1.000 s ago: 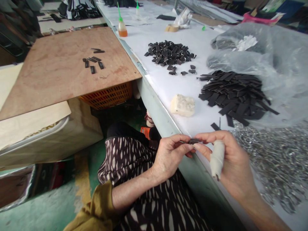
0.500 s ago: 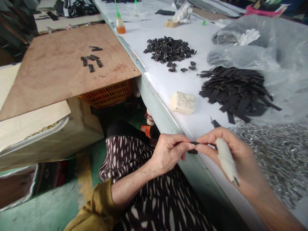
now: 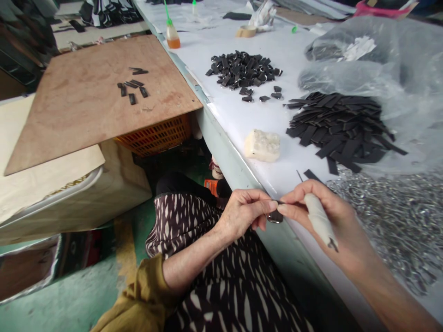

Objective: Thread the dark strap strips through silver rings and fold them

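Left hand, right hand, both pinching a black strip, tool across right palm, metal rings at three o'clock.

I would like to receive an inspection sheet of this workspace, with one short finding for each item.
Surface: white-topped table; brown board adjoins it.
Job's things: small dark piece, white-handled tool, piles of black strips, black tabs and shiny metal pieces.
Clutter: pale block, tape roll, bottle of orange liquid, clear plastic bag.
Hands: left hand pinches the dark piece; right hand holds the tool, its fingertips at the piece.
Cables: nothing seen.
Surroundings: orange crate beneath the board; green floor.
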Demonstrator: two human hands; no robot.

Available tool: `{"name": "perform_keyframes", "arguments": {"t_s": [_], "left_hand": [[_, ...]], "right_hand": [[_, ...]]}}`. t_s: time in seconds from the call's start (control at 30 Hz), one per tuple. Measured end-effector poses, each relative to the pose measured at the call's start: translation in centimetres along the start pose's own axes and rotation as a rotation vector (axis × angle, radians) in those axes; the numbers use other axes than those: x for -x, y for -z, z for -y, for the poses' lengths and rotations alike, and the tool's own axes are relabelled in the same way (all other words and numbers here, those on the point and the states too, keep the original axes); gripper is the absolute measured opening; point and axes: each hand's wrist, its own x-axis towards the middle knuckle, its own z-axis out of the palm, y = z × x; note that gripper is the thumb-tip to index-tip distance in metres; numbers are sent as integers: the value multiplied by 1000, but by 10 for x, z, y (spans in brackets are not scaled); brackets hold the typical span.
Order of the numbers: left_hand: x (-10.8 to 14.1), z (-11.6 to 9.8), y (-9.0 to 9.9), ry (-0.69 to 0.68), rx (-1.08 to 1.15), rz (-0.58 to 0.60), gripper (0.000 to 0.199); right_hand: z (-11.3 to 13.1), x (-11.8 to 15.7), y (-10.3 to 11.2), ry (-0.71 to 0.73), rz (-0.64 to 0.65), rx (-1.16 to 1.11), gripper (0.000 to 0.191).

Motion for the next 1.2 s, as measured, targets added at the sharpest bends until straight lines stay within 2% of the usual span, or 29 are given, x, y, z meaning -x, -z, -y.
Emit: {"name": "perform_keyframes", "arguments": {"t_s": [0.2, 0.37, 0.5, 0.63, 0.73, 0.9, 1.07, 1.2], "left_hand": [[-1, -4, -7, -28, 43, -13, 24], [5, -4, -17, -85, -27, -136, 22], [8, -1, -18, -237, -76, -209, 12], [11, 2, -15, -425, -165, -198, 12], [12, 3, -15, -505, -203, -193, 14], [13, 3, -16, -454, -116, -171, 14], [16, 0, -19, -307, 8, -158, 12], [15, -2, -21, -255, 90, -164, 12]], "right_hand": [[-4, -2, 4, -23, -69, -85, 20], [-8, 2, 6, 19, -67, -144, 22], [-8, 6, 3, 92, -48, -156, 18], [-4, 9, -1, 212, -90, -41, 16], [-1, 11, -2, 281, -120, -14, 16], [2, 13, -3, 314, -148, -12, 16], [5, 15, -4, 256, -133, -37, 17], [6, 15, -6, 224, -125, -65, 17]]}}
